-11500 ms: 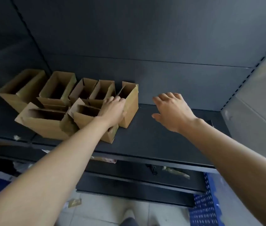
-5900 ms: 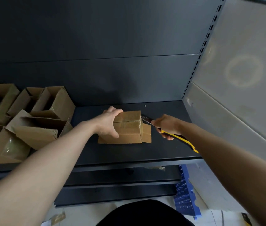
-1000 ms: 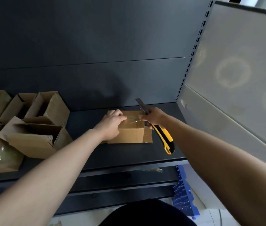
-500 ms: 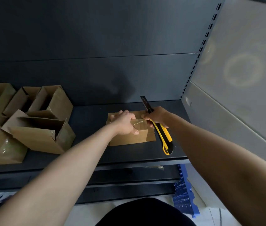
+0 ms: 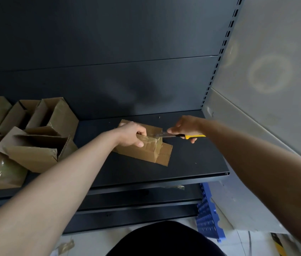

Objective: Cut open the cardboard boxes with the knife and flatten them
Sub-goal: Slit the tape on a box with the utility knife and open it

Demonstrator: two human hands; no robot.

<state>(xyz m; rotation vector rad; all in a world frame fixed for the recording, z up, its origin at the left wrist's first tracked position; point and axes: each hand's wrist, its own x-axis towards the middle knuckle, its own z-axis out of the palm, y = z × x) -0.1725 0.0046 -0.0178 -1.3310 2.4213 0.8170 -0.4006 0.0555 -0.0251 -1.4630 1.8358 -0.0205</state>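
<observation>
As left hand (image 5: 130,134) grips box (image 5: 142,154), right hand (image 5: 184,127) holds knife (image 5: 192,136)

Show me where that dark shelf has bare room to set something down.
The dark metal shelf is bare at its right end, between the taped brown cardboard box and the pale grey side panel. A bare strip also runs along its front edge. The left end is crowded with open brown cardboard boxes.

Bare left forearm (image 5: 57,191) and right forearm (image 5: 256,163), black garment (image 5: 166,239)
Both are uncovered right up to the left hand (image 5: 130,134) and right hand (image 5: 184,127); the garment shows as a rounded, plain black shape at the bottom centre, its kind unclear.
</observation>
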